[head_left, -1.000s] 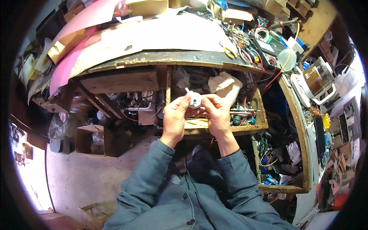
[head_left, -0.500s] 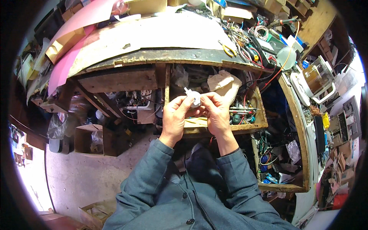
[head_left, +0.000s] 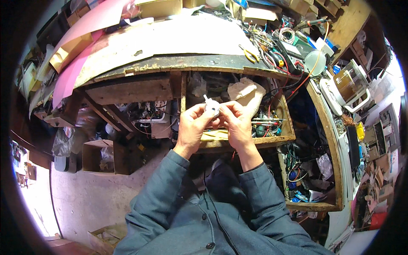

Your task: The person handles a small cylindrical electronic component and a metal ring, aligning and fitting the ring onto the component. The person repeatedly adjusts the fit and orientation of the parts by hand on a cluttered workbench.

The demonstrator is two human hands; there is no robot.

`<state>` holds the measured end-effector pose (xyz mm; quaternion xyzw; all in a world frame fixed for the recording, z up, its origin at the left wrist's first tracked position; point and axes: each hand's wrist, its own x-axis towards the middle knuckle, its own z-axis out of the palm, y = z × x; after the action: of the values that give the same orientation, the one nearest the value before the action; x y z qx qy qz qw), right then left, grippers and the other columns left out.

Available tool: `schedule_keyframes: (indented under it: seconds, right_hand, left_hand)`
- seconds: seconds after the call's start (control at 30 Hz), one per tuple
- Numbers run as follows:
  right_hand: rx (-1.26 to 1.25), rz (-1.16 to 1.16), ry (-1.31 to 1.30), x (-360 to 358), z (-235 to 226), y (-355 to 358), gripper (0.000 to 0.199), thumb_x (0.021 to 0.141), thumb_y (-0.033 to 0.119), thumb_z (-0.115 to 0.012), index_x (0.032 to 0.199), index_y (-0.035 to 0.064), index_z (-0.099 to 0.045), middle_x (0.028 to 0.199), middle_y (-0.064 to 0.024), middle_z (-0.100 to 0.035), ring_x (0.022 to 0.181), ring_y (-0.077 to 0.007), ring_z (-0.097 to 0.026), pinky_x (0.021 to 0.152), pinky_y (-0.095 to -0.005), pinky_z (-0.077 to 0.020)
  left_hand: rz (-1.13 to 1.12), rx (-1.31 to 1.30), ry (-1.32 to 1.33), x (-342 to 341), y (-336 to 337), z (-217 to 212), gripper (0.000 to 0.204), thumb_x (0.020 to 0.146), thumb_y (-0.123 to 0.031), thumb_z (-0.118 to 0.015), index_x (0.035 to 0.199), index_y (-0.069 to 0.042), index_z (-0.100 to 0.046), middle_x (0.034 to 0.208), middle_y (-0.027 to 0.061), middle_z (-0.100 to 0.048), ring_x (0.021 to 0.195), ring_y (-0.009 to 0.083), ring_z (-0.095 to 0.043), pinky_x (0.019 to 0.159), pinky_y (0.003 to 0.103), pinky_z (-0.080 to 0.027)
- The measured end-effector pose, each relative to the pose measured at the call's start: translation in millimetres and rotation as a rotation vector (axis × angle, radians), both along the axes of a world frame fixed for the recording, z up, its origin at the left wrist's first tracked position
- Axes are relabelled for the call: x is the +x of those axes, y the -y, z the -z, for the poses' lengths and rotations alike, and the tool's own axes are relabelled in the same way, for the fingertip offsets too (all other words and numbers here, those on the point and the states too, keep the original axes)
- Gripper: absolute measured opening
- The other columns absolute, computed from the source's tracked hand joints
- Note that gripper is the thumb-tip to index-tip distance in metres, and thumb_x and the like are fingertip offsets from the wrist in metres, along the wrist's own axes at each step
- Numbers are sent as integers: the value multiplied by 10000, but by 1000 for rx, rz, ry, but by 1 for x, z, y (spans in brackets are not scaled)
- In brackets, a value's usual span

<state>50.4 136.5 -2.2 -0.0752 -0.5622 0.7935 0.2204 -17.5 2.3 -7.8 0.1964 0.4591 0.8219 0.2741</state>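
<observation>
Between my two hands is a small round white plastic part with a short spout-like stub pointing up and left and a dark hole in its face. My left hand pinches its left side with thumb and fingers. On the other side, my right hand grips the right edge, thumb and forefinger closed on it. Both hands are held above an open wooden drawer. The underside of the part is hidden by my fingers.
Inside the drawer lie a crumpled beige cloth and screwdriver-like tools. Yellow-handled pliers and tangled wires rest on the bench. A glass jug stands at the right. A cardboard box sits on the floor at left.
The white part has turned slightly, so the dark hole in its face shows more plainly. Both hands keep hold of it, nearly in the same place.
</observation>
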Motion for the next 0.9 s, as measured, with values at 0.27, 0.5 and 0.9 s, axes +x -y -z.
schedule_keyframes:
  seconds: [0.27,0.5,0.9]
  right_hand:
    - [-22,-25,35,-3,-1,-1,165,990,149,-646,1042,-7,-660,871,-76,-715,674,-103,-665,589,-237,-552]
    - [-39,60,-10,-3,5,-4,133,979,145,-661,1028,23,-685,826,-27,-686,623,-61,-592,543,-206,-488]
    - [30,123,-131,2,7,0,111,936,119,-728,972,17,-703,803,-15,-673,598,-62,-568,522,-217,-460]
  left_hand:
    - [-114,23,-45,3,-1,2,298,949,-121,-701,1210,19,-667,1092,82,-718,942,138,-696,847,279,-572]
    - [-163,-3,-183,12,-4,-1,324,934,-13,-689,1255,4,-652,1158,73,-712,1025,133,-678,911,276,-542]
    - [-272,-45,-361,14,-7,11,419,878,110,-670,1278,-5,-623,1282,90,-634,1161,177,-626,1019,317,-518]
